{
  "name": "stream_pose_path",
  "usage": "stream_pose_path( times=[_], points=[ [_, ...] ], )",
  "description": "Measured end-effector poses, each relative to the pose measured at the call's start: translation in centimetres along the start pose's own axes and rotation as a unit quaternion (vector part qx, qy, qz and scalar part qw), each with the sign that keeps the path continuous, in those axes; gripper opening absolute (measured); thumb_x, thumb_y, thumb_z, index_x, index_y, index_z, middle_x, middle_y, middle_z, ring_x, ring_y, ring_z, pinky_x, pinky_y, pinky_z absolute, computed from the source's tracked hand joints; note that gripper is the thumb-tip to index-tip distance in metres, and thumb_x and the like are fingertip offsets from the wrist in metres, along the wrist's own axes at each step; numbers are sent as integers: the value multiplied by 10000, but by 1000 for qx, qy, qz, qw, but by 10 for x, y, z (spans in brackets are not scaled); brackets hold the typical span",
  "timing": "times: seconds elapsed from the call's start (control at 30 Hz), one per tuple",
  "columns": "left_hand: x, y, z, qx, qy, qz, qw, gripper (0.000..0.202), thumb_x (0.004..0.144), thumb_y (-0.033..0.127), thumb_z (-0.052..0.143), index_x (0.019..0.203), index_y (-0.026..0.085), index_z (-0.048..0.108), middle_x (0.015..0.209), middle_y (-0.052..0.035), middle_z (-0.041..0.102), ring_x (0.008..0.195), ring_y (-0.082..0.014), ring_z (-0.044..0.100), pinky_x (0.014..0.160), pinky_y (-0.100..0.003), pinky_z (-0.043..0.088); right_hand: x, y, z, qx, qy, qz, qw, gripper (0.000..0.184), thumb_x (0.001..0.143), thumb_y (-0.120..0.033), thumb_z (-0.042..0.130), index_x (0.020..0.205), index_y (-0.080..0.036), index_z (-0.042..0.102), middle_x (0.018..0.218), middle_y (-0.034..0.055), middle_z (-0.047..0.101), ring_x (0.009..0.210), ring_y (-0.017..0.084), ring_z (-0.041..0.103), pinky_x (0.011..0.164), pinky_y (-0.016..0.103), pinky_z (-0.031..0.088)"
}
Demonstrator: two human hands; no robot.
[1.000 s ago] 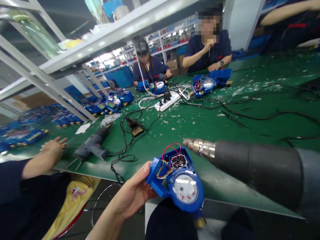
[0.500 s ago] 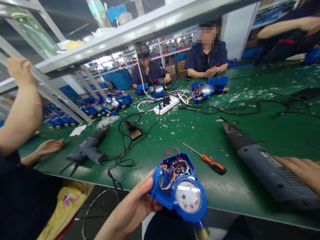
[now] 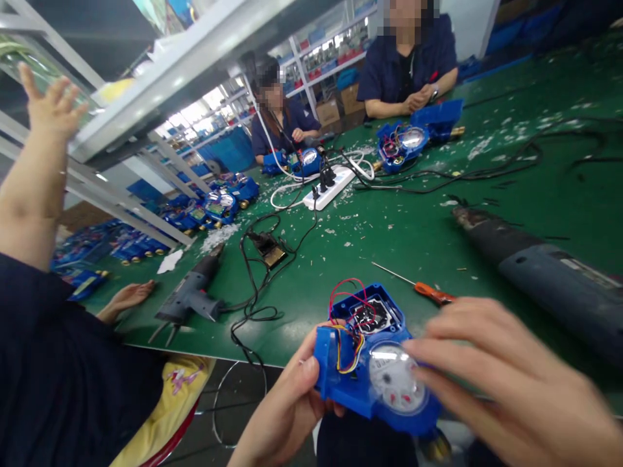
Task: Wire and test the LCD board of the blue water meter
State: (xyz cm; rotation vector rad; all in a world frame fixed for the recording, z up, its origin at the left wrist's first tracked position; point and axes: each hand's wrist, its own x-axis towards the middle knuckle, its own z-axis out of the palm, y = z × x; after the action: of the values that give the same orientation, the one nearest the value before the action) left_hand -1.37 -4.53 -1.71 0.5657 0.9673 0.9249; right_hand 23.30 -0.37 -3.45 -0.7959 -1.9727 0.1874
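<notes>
My left hand (image 3: 287, 405) grips the left side of a blue water meter (image 3: 374, 363), held just over the near edge of the green table (image 3: 403, 240). The meter's case is uncovered, with red, yellow and blue wires and a round white dial showing. My right hand (image 3: 506, 383) reaches in from the right with fingers spread, its fingertips over the dial's right edge. It holds nothing. A grey heat gun (image 3: 545, 275) lies on the table to the right, and an orange-handled screwdriver (image 3: 423, 290) lies just behind the meter.
A co-worker's raised arm (image 3: 36, 162) and dark sleeve fill the left. On the table lie a second heat gun (image 3: 192, 295), a soldering stand (image 3: 270, 248), a white power strip (image 3: 328, 188) and black cables. Two people sit at the far side with more blue meters (image 3: 406, 139).
My right hand has left the heat gun lying on the table and come across to the meter's dial. The co-worker's arm on the left stays raised, with its hand now spread.
</notes>
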Motion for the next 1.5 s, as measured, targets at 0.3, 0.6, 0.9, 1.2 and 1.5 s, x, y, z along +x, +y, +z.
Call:
stream_pose_path(
  times=[0.3,0.6,0.9,1.2,1.5],
  points=[
    [3,-2,-8,-8,-42,22,999,393,811,433,697,1182,308,665,999,-35,671,774,-133,627,681,-212,501,26,-25,52,140,-104,13,985,171,962,-209,515,836,-152,616,878,41,587,866,172,467,814,333,335],
    [1,0,3,9,-7,12,1000,444,747,457,750,1157,305,668,985,-36,661,693,-118,592,605,-203,488,24,-24,48,159,-117,4,980,207,940,-84,451,782,-125,578,846,47,541,815,158,418,786,344,292],
    [0,-1,-2,19,-8,1,1000,477,756,471,737,1191,306,632,1114,-33,650,710,-99,618,693,-221,511,24,-23,45,174,-75,54,980,189,895,-68,532,750,-142,629,818,28,544,805,153,435,781,351,289],
    [-1,-4,-3,5,0,13,1000,456,763,472,729,1172,285,657,970,-26,693,672,-130,636,588,-232,533,26,-17,38,176,-12,111,978,133,852,-70,605,761,-157,648,829,22,557,811,139,496,769,302,363],
    [0,0,-3,56,-18,45,997,534,713,455,763,1200,266,655,1230,-39,670,1107,-245,620,889,-281,494,30,0,39,115,5,158,981,151,862,-149,616,729,-192,672,821,28,599,793,159,560,725,301,408]
  ],
)
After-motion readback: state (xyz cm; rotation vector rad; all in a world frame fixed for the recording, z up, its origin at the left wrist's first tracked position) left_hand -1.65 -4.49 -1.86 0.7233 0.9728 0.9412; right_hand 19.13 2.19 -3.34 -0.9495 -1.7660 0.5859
